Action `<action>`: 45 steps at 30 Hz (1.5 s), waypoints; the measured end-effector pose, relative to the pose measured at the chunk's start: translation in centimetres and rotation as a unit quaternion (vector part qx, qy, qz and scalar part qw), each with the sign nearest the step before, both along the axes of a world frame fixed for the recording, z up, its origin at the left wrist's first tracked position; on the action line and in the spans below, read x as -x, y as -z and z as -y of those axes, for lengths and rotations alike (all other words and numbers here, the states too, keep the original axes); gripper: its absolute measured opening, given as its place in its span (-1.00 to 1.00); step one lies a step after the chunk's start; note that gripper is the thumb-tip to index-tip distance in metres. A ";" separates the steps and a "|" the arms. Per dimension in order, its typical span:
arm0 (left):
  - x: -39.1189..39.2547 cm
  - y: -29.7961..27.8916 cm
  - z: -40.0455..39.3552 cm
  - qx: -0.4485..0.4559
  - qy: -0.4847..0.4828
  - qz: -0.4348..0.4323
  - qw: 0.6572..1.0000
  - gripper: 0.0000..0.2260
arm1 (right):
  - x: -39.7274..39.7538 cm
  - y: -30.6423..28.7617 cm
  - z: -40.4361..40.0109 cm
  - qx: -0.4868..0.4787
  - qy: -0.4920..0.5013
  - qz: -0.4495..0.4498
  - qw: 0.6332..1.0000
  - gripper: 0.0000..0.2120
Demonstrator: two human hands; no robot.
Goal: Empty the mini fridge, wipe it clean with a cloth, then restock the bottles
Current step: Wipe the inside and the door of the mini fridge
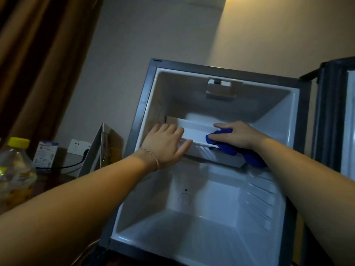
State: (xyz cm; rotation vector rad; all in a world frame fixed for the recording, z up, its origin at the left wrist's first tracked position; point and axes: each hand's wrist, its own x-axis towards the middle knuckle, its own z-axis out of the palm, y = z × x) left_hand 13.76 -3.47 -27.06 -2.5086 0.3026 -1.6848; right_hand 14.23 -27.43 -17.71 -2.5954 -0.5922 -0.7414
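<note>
The scene is dim. Warm light falls from above onto the beige wall [278, 35] at upper right. The white plastic fridge interior [201, 227] reads cool blue-grey. Wide-angle distortion tilts vertical edges. The yellow-capped clear bottle [15, 164] at left is blurred.

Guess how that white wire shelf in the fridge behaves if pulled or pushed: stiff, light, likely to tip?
The shelf is probably stiff: its thin wires run straight under the right hand holding the blue cloth. It is likely light, being open wire. It may tilt or slide if pushed; the left hand rests on its front edge, seemingly to steady it.
</note>
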 end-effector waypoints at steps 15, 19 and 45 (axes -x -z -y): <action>-2.5 -2.4 0.7 0.043 -0.044 0.015 0.998 -0.41 | -2.4 -1.8 -3.8 -0.097 0.026 0.259 0.961 -0.83; -2.5 -3.3 0.4 0.045 -0.034 -0.005 0.998 -0.38 | -4.4 -0.4 -3.3 -0.070 0.067 0.313 0.945 -0.70; -2.9 -2.9 1.2 0.092 -0.030 -0.010 0.995 -0.44 | -9.0 -3.7 -6.7 0.068 -0.024 0.186 0.980 -0.62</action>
